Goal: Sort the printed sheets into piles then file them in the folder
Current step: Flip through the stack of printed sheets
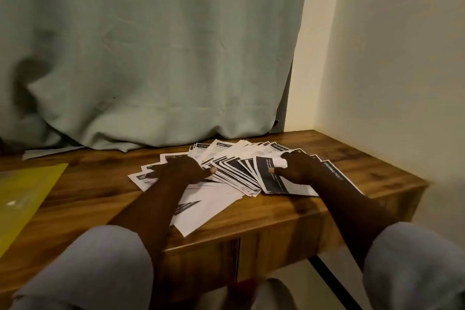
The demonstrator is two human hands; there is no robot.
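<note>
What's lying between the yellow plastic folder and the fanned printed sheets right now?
Only bare brown wooden tabletop, per the head view; the yellow plastic folder lies left of the black-and-white printed sheets, not touching them.

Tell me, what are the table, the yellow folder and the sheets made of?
The table looks like wood or a wood-look laminate: brown grain streaks and a soft sheen. The yellow folder seems to be thin, smooth plastic, since a pale spot of light shows on it. The sheets are paper, matte white with dark print, and one corner curls up.
</note>
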